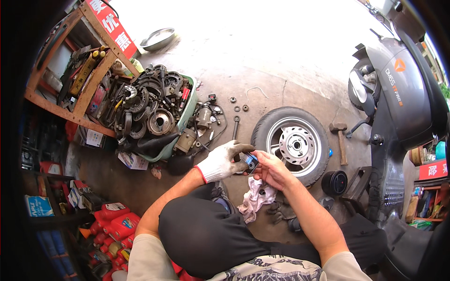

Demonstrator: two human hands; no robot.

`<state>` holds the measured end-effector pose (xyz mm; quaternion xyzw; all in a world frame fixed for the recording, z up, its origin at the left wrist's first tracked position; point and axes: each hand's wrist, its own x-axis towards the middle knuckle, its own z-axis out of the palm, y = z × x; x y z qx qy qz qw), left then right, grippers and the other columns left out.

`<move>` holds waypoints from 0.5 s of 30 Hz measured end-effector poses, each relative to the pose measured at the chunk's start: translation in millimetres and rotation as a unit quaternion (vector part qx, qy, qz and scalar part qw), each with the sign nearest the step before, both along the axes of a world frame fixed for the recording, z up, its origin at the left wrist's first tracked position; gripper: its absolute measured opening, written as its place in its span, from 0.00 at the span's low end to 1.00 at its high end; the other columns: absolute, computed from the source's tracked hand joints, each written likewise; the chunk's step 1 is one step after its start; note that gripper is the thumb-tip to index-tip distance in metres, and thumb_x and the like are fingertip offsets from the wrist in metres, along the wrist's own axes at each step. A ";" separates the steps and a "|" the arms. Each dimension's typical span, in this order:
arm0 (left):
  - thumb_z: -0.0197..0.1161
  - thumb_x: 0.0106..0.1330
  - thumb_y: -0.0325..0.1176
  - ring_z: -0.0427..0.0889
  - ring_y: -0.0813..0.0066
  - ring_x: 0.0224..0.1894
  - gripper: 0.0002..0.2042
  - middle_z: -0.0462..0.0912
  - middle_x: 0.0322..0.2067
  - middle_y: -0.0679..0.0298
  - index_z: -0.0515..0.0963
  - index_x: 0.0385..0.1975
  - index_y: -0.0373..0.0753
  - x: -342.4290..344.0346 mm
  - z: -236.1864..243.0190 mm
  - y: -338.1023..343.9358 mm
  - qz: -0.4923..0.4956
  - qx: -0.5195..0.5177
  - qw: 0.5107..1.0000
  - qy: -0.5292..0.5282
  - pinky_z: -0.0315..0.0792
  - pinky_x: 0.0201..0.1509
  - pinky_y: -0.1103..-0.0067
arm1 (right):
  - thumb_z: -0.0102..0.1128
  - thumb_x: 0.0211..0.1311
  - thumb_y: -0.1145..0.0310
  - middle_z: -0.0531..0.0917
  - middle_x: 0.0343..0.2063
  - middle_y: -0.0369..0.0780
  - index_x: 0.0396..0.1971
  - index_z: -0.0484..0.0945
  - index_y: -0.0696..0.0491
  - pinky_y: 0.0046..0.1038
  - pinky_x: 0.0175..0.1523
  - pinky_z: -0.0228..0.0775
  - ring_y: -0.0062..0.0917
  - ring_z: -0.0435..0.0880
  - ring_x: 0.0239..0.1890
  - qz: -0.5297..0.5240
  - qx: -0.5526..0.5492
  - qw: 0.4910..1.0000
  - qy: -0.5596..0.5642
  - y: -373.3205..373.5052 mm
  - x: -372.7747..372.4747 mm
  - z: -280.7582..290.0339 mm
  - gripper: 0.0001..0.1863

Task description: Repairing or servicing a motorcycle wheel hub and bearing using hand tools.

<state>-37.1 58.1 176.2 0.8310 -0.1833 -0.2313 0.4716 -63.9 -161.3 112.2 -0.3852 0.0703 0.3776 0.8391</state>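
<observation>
My left hand, in a white work glove with dirty fingertips and a red cuff, pinches a small blue-and-black boxy piece. My bare right hand closes its fingers on the same piece from the other side. The fingers partly cover it, so its exact kind cannot be made out. Just beyond my right hand a wheel with a black tyre and silver rim lies flat on the floor. Below the hands sits a crumpled pinkish-white rag. A dark glove lies beside the rag.
A green bin heaped with metal parts stands left, near a wooden shelf. Beyond my hands lie a long bolt-like rod and several rings. To the right are a hammer, a round black can and a grey scooter.
</observation>
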 end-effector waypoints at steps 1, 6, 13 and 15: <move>0.66 0.57 0.33 0.82 0.70 0.40 0.25 0.82 0.43 0.55 0.76 0.56 0.34 -3.0 -11.9 3.1 -0.003 -0.026 1.000 0.000 0.77 0.45 0.76 | 0.52 0.74 0.53 0.82 0.44 0.42 0.62 0.67 0.55 0.23 0.37 0.73 0.31 0.85 0.43 -0.004 -0.033 0.999 -0.005 5.5 -1.7 -2.5 0.26; 0.66 0.60 0.32 0.85 0.63 0.45 0.18 0.84 0.44 0.52 0.78 0.50 0.33 -13.0 -50.3 6.2 0.124 -0.053 0.988 0.072 0.77 0.50 0.71 | 0.54 0.72 0.69 0.83 0.45 0.40 0.61 0.67 0.59 0.19 0.35 0.74 0.21 0.86 0.39 -0.083 -0.178 0.976 -0.094 21.3 -11.7 -15.9 0.21; 0.62 0.65 0.33 0.85 0.55 0.43 0.13 0.85 0.38 0.47 0.79 0.44 0.31 -26.0 -75.3 11.9 0.135 -0.023 0.990 0.035 0.76 0.48 0.69 | 0.49 0.68 0.79 0.85 0.44 0.41 0.58 0.71 0.61 0.18 0.35 0.74 0.18 0.85 0.36 -0.104 -0.305 0.928 -0.186 36.8 -29.1 -23.9 0.19; 0.61 0.65 0.33 0.86 0.58 0.40 0.13 0.85 0.36 0.49 0.79 0.44 0.32 -27.7 -74.8 12.8 0.133 -0.029 0.990 0.039 0.77 0.45 0.70 | 0.49 0.68 0.79 0.86 0.43 0.41 0.58 0.71 0.61 0.19 0.34 0.74 0.17 0.84 0.34 -0.110 -0.307 0.926 -0.192 38.0 -32.1 -21.9 0.19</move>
